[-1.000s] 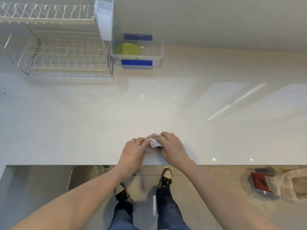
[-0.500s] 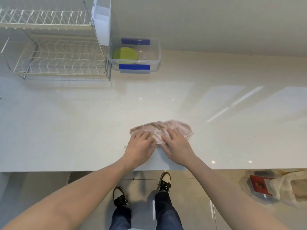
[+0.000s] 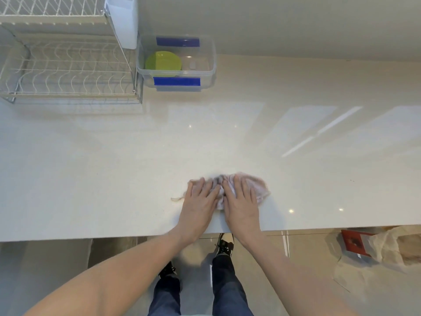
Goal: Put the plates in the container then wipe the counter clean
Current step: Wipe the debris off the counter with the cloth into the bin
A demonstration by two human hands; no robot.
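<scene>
A pinkish cloth [image 3: 258, 187] lies spread on the white counter [image 3: 109, 169] close to its front edge. My left hand [image 3: 197, 202] and my right hand [image 3: 242, 202] lie side by side on top of it, palms down, fingers flat and pressing the cloth onto the surface. Most of the cloth's left half is hidden under my hands. At the back stands a clear plastic container [image 3: 212, 62] with blue clips, and green plates [image 3: 163, 63] lie inside it at its left end.
A white wire dish rack [image 3: 63, 71] stands at the back left, touching the container, with a white plastic holder [image 3: 123, 19] on its right end. The wall runs behind. On the floor to the right lie a red box and a plastic bag [image 3: 387, 245].
The cloth was bunched between my fingers at the counter's edge; it now lies unfolded and flat. Both hands have moved a little forward onto it and flattened out.
</scene>
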